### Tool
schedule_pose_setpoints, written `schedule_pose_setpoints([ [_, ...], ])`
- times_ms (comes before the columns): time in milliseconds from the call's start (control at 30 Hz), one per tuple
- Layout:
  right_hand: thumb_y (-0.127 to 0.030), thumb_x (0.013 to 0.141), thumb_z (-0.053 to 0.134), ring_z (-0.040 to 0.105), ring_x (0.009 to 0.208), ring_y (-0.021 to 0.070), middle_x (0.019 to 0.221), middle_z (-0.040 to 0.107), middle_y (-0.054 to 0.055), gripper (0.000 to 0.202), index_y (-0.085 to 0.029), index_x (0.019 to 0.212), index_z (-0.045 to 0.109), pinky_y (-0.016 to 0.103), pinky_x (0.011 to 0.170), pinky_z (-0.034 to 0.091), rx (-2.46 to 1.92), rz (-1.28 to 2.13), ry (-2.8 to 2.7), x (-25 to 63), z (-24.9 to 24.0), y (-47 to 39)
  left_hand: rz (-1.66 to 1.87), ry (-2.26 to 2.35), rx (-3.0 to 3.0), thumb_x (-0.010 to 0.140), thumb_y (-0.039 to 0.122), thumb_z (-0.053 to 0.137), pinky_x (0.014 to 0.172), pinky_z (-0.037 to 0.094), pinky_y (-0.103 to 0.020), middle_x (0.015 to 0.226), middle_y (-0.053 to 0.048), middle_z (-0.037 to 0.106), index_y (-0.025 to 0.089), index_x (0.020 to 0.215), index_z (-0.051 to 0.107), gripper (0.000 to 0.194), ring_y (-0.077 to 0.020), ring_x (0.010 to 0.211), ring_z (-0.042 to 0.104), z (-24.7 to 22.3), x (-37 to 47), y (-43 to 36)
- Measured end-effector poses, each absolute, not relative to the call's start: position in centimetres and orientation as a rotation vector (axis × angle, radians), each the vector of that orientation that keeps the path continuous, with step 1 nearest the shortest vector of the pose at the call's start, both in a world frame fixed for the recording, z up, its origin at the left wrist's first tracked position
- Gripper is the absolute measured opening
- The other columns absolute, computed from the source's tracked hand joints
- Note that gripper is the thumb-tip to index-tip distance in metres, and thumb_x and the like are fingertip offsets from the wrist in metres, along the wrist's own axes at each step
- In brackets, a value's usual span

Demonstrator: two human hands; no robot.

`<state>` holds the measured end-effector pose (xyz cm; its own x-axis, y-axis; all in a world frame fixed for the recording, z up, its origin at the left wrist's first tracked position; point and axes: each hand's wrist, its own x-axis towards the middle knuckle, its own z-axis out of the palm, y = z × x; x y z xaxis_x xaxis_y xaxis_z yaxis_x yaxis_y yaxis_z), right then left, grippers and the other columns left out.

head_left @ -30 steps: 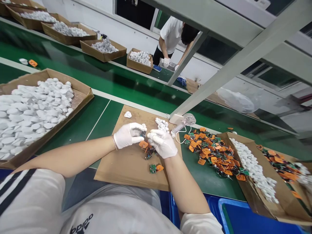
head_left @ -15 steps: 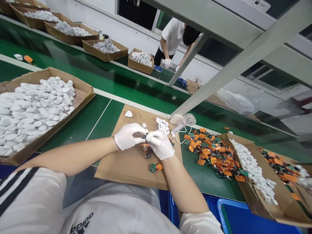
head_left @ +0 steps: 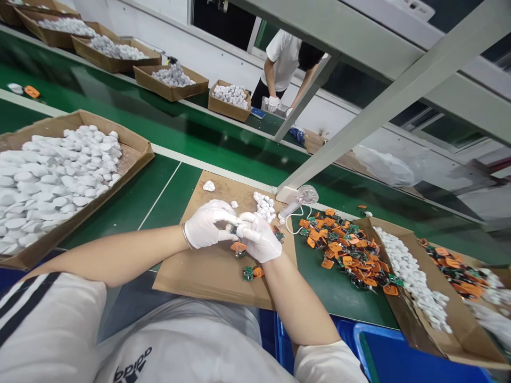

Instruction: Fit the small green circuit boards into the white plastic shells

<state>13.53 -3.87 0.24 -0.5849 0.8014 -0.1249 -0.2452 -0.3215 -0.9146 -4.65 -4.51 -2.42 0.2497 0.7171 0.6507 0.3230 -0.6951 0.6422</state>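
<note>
My left hand (head_left: 207, 223) and my right hand (head_left: 259, 236), both in white gloves, meet over a cardboard sheet (head_left: 199, 271). Their fingertips pinch a small circuit board (head_left: 233, 230), mostly hidden by the gloves. Just below them lies an orange piece with a board (head_left: 238, 249). Nearer my body is a green circuit board (head_left: 248, 273) beside an orange piece (head_left: 258, 272). Beyond my fingers sit a small white lump (head_left: 234, 204), a pile of white pieces (head_left: 264, 206) and a larger white lump (head_left: 208, 185).
A clear handheld fan (head_left: 306, 196) with a white cord stands behind the sheet. Orange pieces with boards (head_left: 347, 244) are heaped to the right, near a cardboard tray (head_left: 459, 330). Another tray (head_left: 136, 154) of white pieces is at left. Across the green belt (head_left: 191, 127), a person (head_left: 283, 61) bends over.
My fingers have shifted slightly around the small board, and more of the orange piece below shows. On the belt, a white and an orange piece have moved left.
</note>
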Motion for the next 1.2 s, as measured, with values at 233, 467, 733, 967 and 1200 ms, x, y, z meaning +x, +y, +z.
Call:
schedule_pose_setpoints([
  [233,-0.03,0.06,0.084,0.051,0.06,0.0126,0.065,0.057,-0.003,0.038,-0.019,0.09,0.061,0.027,0.058,0.042,-0.758,1.9,-1.19,13.6,0.4,-3.9,1.418,0.889,2.194,0.074,0.033,0.076,0.097,0.047,-0.042,0.103,-0.008,0.069,0.022,0.106,0.067,0.035,-0.0251,0.105,0.062,-1.9,-4.5,-4.7],
  [467,-0.029,0.057,0.087,0.055,0.061,0.013,0.073,0.063,-0.001,0.047,-0.019,0.092,0.059,0.027,0.056,0.043,-0.8,1.898,-1.141,13.5,-0.8,-3.7,1.293,1.009,2.339,0.069,0.041,0.081,0.096,0.042,-0.041,0.103,-0.007,0.068,0.023,0.099,0.069,0.037,-0.0252,0.1,0.062,-1.4,-4.2,-5.1],
  [733,-0.024,0.058,0.085,0.055,0.056,0.0124,0.066,0.064,-0.001,0.038,-0.019,0.086,0.06,0.028,0.057,0.044,-0.778,1.892,-1.126,13.0,-0.3,-4.5,1.374,1.045,2.39,0.079,0.044,0.072,0.088,0.04,-0.038,0.088,-0.007,0.068,0.022,0.085,0.071,0.022,-0.0212,0.086,0.062,-1.6,-4.2,-5.0],
  [967,-0.023,0.054,0.087,0.056,0.059,0.0134,0.066,0.063,-0.003,0.045,-0.02,0.09,0.06,0.028,0.056,0.045,-0.759,1.911,-1.129,13.3,-0.2,-4.0,1.332,1.013,2.369,0.082,0.04,0.068,0.085,0.042,-0.037,0.082,-0.006,0.065,0.022,0.09,0.069,0.021,-0.02,0.081,0.058,-1.8,-4.3,-4.8],
  [1200,-0.029,0.059,0.086,0.065,0.085,0.0214,0.092,0.07,0.006,0.053,-0.02,0.106,0.065,0.034,0.074,0.053,-0.68,2.072,-1.156,13.6,0.1,-3.6,1.367,1.018,2.44,0.081,0.036,0.071,0.081,0.041,-0.032,0.078,-0.003,0.064,0.022,0.097,0.068,0.022,-0.0184,0.078,0.058,-1.3,-4.5,-4.8],
])
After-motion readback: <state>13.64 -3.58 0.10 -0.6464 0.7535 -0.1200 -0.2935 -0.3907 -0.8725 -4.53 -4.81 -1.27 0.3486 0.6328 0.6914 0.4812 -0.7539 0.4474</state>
